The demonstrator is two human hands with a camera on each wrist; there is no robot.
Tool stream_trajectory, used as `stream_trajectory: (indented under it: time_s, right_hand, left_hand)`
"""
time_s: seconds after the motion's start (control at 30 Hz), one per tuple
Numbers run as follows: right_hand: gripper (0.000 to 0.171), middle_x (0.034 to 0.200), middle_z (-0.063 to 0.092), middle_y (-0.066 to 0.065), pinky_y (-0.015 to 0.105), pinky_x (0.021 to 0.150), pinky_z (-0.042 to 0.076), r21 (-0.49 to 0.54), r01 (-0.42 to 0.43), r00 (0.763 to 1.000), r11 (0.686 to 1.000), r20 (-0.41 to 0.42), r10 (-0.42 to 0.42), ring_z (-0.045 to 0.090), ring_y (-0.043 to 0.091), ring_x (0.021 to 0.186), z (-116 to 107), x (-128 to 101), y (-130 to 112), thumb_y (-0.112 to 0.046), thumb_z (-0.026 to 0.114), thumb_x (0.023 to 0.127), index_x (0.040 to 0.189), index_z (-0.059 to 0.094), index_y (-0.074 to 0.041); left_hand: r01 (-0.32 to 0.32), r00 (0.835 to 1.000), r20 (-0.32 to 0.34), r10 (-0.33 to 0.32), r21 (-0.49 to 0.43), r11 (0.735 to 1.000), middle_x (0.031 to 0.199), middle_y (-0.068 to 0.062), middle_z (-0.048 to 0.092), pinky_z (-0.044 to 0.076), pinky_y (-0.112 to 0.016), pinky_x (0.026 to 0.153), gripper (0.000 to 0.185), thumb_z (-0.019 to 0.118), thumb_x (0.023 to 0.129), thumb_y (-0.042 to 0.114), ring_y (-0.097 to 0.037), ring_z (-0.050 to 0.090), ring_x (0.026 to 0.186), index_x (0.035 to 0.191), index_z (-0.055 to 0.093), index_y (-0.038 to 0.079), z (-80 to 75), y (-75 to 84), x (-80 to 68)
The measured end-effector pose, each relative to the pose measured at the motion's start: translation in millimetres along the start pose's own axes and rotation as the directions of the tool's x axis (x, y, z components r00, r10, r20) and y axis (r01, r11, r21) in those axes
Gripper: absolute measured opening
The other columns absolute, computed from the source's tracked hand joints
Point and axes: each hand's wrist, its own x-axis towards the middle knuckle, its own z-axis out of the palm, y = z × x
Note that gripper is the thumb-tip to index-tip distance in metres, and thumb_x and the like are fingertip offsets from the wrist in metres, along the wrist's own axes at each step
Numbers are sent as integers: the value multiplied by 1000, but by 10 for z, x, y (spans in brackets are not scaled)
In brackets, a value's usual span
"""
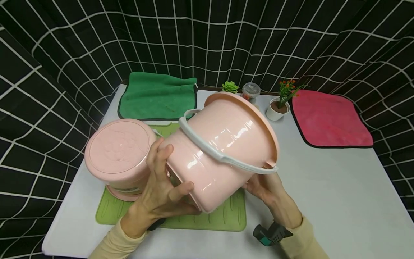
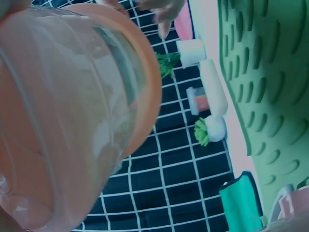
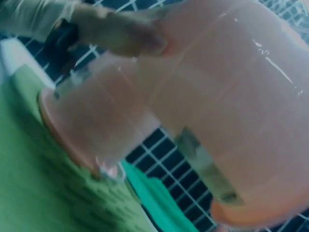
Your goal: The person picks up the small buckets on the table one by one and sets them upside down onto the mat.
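A pink bucket (image 1: 223,144) with a grey carrying handle (image 1: 207,147) is tilted in the air, its mouth towards the upper right. My left hand (image 1: 165,190) holds it at the base, fingers and thumb spread over the base edge. By the rim on the lower right is my right hand (image 1: 265,189); the bucket hides part of it. In the left wrist view its blurred fingers (image 2: 166,17) show beside the rim, and whether they grip it is unclear. A second pink bucket (image 1: 121,147) stands upside down to the left, close to my left hand.
Under the buckets lies a green ribbed mat (image 1: 213,219) on a white table (image 1: 336,201). Behind are a dark green cloth (image 1: 158,95), a succulent (image 1: 230,86), a clear lidded tub (image 1: 251,90) and a potted flower (image 1: 275,111). A red cloth (image 1: 330,118) lies at the right.
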Motion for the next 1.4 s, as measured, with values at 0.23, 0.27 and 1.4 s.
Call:
stream_trajectory:
  time_s: [0.23,0.27,1.4]
  right_hand:
    - [30,102,65,-6,24,70,55,-199,53,927,978,-354,-123,67,8,85,-82,-72,-136,-35,36,111,105,64,-25]
    - [31,101,64,-6,24,71,56,-196,58,924,979,-361,-127,66,9,84,-105,-90,-161,-35,36,110,103,65,-24]
    - [42,102,62,0,31,71,52,1,233,923,972,-316,-221,59,16,82,-392,-349,-370,-28,40,111,92,73,-11]
  left_hand:
    - [111,989,91,-113,22,994,154,-32,30,30,-72,115,144,93,35,57,-56,30,138,160,26,36,-92,48,92]
    - [124,987,103,-126,26,992,152,-33,32,30,-71,115,142,93,36,57,-56,31,137,160,27,37,-103,59,109]
    - [326,706,581,-405,241,914,171,-21,17,40,-80,99,130,88,48,71,-53,26,146,157,30,31,-277,127,596]
